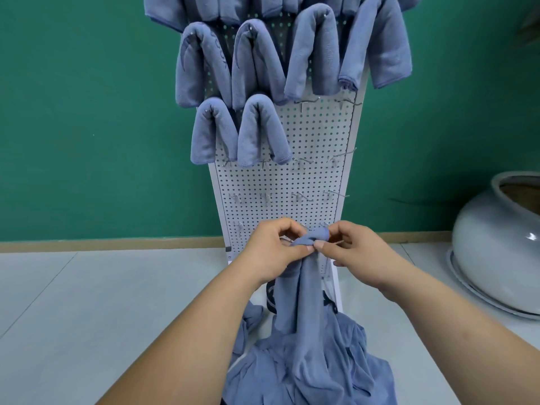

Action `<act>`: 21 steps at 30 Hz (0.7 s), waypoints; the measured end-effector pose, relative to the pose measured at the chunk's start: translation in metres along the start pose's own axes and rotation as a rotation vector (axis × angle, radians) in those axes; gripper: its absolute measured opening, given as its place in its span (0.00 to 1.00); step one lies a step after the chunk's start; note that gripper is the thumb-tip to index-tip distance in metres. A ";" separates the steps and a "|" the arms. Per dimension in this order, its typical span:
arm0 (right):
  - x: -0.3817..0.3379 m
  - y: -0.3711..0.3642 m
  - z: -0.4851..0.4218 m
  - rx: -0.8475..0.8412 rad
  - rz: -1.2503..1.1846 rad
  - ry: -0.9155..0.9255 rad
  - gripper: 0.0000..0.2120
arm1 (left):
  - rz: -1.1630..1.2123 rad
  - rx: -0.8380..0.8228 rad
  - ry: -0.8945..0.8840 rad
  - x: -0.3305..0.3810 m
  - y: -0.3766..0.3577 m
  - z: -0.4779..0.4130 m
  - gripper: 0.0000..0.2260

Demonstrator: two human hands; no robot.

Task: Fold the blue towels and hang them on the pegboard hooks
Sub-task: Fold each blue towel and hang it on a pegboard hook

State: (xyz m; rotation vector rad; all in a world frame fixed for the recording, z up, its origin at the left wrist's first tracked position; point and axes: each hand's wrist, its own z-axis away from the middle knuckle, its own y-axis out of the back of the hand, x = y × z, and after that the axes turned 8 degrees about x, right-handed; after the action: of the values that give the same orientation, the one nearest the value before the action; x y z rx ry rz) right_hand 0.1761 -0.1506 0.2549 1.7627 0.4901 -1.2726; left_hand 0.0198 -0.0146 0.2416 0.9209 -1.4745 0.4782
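Folded towels [213, 133] hang on the upper rows of the pegboard [280, 182]; the lower hooks [304, 104] are bare. Left hand [271, 249] pinches the bunched top of a blue towel [304, 290] low in front of the board. Right hand [356, 247] pinches the same bunch just beside it, fingers [340, 229] curled. The rest drapes onto the pile [306, 372] on the floor. Soft, light, floppy cloth, likely to slump, so best held at corners. Pot [496, 238] far right.

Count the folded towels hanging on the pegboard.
6 folded towels show clearly: four in one row, from left to right; two in the row below. More hang higher on the pegboard, cut off by the frame's top.
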 end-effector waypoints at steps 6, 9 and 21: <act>0.006 -0.001 -0.018 0.006 -0.025 0.084 0.05 | 0.046 -0.045 0.058 -0.002 0.002 -0.005 0.10; 0.005 -0.003 -0.024 -0.026 -0.060 0.130 0.10 | 0.071 -0.044 0.093 -0.002 0.003 -0.009 0.13; 0.006 0.005 -0.040 -0.125 0.238 0.243 0.07 | 0.004 -0.082 0.064 -0.022 0.009 -0.025 0.09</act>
State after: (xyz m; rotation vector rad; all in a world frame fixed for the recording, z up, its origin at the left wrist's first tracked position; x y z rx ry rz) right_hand 0.2041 -0.1213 0.2545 1.8174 0.4696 -0.8501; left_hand 0.0271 0.0155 0.2257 0.8309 -1.4274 0.4426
